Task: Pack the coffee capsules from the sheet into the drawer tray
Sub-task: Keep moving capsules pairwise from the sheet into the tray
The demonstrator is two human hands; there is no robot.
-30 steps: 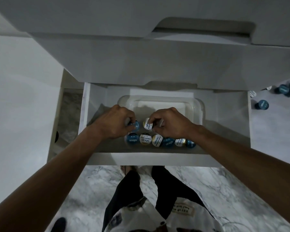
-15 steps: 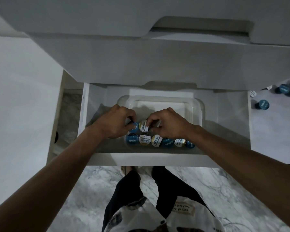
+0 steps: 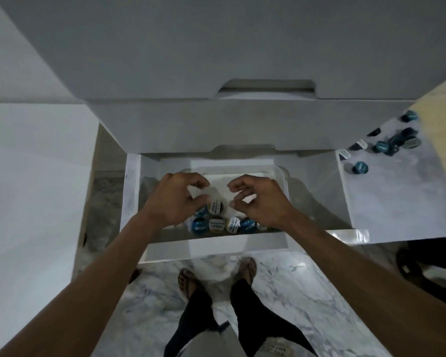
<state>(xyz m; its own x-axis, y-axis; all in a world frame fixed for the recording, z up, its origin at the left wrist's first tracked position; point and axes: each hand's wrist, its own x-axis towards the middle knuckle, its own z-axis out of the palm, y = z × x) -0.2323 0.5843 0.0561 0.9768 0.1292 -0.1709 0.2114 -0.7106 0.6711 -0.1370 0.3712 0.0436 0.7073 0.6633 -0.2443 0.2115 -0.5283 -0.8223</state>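
Coffee capsules (image 3: 216,224): small round pods, blue or dark bodies, white or blue printed lids. A row lies along the near wall of the clear tray (image 3: 281,173) in the open drawer (image 3: 133,191), under both wrists; two more sit just beyond it, below the left hand (image 3: 177,199).

Left hand: fingers loosely curled, empty.

Right hand (image 3: 260,199): likewise curled, empty.

Loose capsules (image 3: 386,145): on the sheet (image 3: 397,202), well right of the right hand.
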